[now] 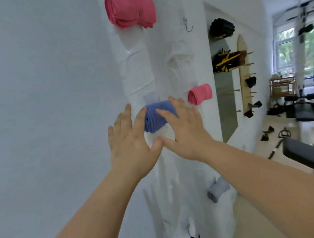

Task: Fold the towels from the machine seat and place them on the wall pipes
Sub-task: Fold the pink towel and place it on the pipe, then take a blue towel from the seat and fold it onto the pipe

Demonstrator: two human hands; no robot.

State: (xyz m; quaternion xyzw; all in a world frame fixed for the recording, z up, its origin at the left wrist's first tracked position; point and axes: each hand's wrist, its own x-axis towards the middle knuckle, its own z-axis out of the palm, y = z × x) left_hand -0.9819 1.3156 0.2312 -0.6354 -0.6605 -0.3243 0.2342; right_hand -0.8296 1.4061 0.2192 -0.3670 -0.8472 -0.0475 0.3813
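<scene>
A folded blue towel [155,118] sits in a pipe on the white wall [45,90] at mid height. My left hand [130,138] is spread flat just left of it, fingers straight, its index finger beside the towel's left edge. My right hand [184,127] lies with straight fingers over the towel's right part. The two thumbs meet below the towel. A large folded pink towel [129,8] sits in a pipe high up. A smaller pink towel [199,94] sits to the right of the blue one. A grey towel [217,189] sits in a lower pipe.
A metal hook [189,26] hangs on the wall. Further right, wall racks hold dark straps and handles [222,27]. A black padded machine seat [311,154] juts in at right. Loose handles [267,133] lie on the floor, exercise machines stand by the window [286,46].
</scene>
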